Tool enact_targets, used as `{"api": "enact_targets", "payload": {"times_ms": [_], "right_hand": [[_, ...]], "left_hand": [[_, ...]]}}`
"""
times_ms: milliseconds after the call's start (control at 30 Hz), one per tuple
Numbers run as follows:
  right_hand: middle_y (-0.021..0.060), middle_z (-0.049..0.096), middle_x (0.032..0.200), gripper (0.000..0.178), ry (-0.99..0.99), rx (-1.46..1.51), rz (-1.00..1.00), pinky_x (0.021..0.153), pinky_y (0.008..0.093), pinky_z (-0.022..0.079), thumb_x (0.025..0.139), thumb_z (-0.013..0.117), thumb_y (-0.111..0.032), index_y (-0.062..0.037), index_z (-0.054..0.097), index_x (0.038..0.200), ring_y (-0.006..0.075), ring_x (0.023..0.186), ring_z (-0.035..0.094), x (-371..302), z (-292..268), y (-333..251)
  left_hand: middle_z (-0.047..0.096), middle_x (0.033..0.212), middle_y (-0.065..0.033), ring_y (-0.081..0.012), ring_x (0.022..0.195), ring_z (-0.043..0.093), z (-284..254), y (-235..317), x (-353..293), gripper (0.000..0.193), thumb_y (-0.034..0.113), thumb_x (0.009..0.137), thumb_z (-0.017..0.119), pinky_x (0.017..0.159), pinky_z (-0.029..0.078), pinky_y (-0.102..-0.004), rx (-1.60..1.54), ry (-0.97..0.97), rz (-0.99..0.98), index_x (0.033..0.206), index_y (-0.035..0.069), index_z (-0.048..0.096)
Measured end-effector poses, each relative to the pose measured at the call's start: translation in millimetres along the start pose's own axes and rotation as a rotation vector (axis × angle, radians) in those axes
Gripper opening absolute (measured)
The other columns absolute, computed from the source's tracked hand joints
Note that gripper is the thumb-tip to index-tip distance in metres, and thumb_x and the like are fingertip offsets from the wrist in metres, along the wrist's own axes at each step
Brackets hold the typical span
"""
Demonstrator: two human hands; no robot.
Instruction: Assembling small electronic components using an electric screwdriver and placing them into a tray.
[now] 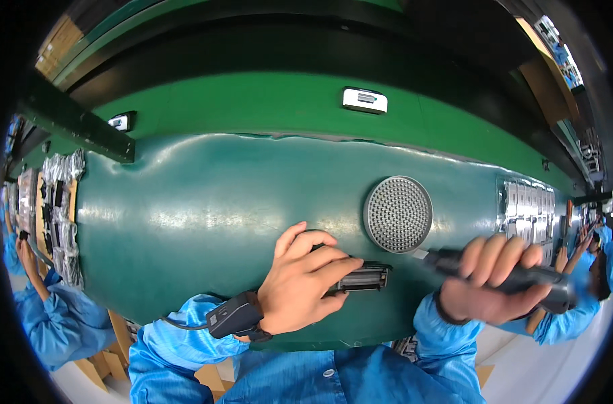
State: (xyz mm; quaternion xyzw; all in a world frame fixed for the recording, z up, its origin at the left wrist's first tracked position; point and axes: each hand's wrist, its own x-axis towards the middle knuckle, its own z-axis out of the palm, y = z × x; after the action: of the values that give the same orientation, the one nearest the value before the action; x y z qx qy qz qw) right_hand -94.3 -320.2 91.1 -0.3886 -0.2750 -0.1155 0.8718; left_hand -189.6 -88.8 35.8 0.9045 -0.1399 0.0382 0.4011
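My left hand (305, 283), a black device strapped at its wrist, holds a small black rectangular housing (368, 278) down on the green work mat. The fingers hide the housing's left part; its open right part shows a long slot. My right hand (485, 279), slightly blurred, is wrapped round a black electric screwdriver (444, 261) lying nearly level. The screwdriver's pale tip points left, just by the lower right rim of a round grey dish (368, 219) with a grid of small studs or holes. Whether screws sit in the dish is too small to tell.
On the green ledge behind lies a white and black rectangular unit (365, 100); a similar one (121, 122) is at far left. Clear trays of white parts (527, 205) stand right, wrapped parts (64, 215) left. A green post (84, 128) juts in. Other people in blue work at both sides.
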Motion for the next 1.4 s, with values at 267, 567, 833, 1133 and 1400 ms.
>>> {"api": "enact_targets", "payload": {"times_ms": [267,567,833,1133,1400], "right_hand": [[0.0069,0.054,0.074,0.029,0.348,-0.348,-0.150,0.059,0.0404,0.049,0.105,0.049,-0.041,-0.0121,0.055,0.106,0.0215,0.061,0.054,35.1,-63.7,25.3],[0.0104,0.053,0.071,0.024,0.384,-0.417,-0.150,0.057,0.0407,0.051,0.102,0.056,-0.028,-0.0041,0.052,0.103,0.0224,0.057,0.054,44.6,-61.8,35.5],[0.0090,0.053,0.071,0.021,0.446,-0.361,-0.066,0.059,0.0400,0.053,0.101,0.057,-0.023,-0.0059,0.048,0.106,0.0206,0.059,0.055,37.7,-60.0,35.7],[0.0083,0.052,0.070,0.021,0.478,-0.328,-0.062,0.056,0.0386,0.051,0.100,0.057,-0.025,-0.0055,0.048,0.103,0.0203,0.056,0.053,35.5,-63.1,35.3],[0.0020,0.051,0.069,0.055,0.494,0.012,0.096,0.056,0.0359,0.046,0.098,0.051,-0.070,-0.0150,0.054,0.103,0.0178,0.055,0.051,39.1,-69.2,24.6]], "left_hand": [[0.068,0.115,-0.0034,-0.0257,0.122,0.055,-3.2,5.3,7.3,0.063,0.024,0.065,0.088,0.117,0.027,-0.0561,0.070,-0.069,-0.009,0.124,0.011,0.071],[0.068,0.113,-0.0045,-0.0258,0.120,0.058,-7.5,-2.7,8.7,0.061,0.024,0.068,0.088,0.115,0.031,-0.0550,0.179,-0.074,0.119,0.124,0.008,0.070],[0.073,0.098,-0.0159,-0.0277,0.096,0.073,-74.2,-80.4,47.0,0.056,0.012,0.073,0.083,0.090,0.056,-0.0375,0.236,0.362,-0.255,0.125,-0.001,0.069],[0.067,0.127,-0.0196,-0.0379,0.119,0.062,-124.3,-169.6,103.9,0.050,0.013,0.087,0.076,0.105,0.048,-0.0451,0.579,0.822,-0.067,0.135,0.003,0.064],[0.070,0.105,-0.0260,-0.0445,0.105,0.065,-181.3,-229.3,59.0,0.024,0.009,0.083,0.064,0.089,0.055,-0.0527,1.059,0.513,-0.804,0.105,0.002,0.071]]}}
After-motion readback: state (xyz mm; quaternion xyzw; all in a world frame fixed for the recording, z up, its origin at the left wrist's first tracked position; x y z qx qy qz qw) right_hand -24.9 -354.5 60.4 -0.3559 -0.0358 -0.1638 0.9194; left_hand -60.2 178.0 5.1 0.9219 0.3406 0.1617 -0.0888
